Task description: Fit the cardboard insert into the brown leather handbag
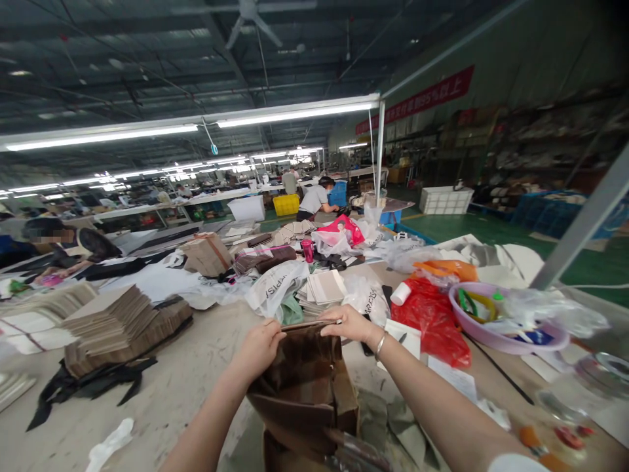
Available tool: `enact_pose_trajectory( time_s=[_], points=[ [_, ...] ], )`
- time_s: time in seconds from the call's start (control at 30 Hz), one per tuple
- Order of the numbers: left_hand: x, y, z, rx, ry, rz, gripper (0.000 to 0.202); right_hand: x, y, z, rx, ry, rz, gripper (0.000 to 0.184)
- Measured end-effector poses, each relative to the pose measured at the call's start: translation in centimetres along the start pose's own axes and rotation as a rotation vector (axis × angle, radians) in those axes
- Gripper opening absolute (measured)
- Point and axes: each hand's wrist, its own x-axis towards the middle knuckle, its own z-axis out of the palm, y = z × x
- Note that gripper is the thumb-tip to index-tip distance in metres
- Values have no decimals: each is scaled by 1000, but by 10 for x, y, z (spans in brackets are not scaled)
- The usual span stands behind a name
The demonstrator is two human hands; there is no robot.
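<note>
In front of me stands a dark brown, open-topped bag (295, 413), its inside facing up. My left hand (261, 346) is closed on the left end of its far top edge, fingers curled over the rim. The right end of that edge is pinched by my right hand (348, 326), which has a bangle at the wrist. Clear plastic (361, 452) lies against the bag's near right side. Just beyond my hands are a stack of light panels (324, 288) and white printed plastic bags (278, 288).
Stacked brown panels (111, 321) and black strips (93, 387) lie at the left. At the right are a red plastic bag (432, 321), a lilac basin (511, 337) and a metal post (584, 223). Co-workers (317, 196) bend over tables farther off.
</note>
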Motion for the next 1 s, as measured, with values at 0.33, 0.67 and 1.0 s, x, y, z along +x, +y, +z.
enact_pose_trajectory(
  time_s=[0.33, 0.67, 1.0],
  points=[
    [7, 6, 5, 47, 0, -85, 20, -3, -2, 12, -187, 208, -16, 27],
    [15, 13, 7, 92, -2, -192, 20, -4, 1, 15, -270, 181, -6, 27],
    [20, 15, 9, 52, 47, -205, 22, -10, -7, 5, -231, -40, 13, 40]
  ],
)
